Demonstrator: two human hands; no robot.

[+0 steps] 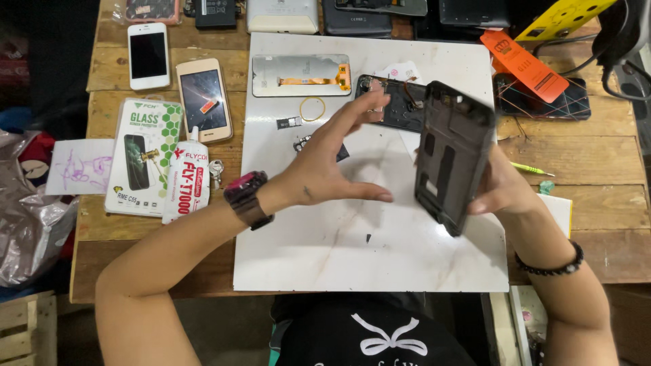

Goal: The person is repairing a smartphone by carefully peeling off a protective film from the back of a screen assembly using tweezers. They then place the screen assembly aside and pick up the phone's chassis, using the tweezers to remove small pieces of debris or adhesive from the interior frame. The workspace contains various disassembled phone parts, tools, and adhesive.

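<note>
1. Right hand (pixel 505 186) grips the black plastic phone frame (pixel 453 156), tilted above the white work mat's (pixel 352 257) right edge; it looks liable to slip.
2. Left hand (pixel 325 163), fingers spread, holds nothing.
3. Beyond, the opened black phone body (pixel 393 102) could be knocked.

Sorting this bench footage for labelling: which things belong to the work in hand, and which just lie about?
In hand: right hand holds dark phone frame; left hand open above white mat; opened phone.
Lying about: white phone, glue tube, screen-protector pack.
</note>
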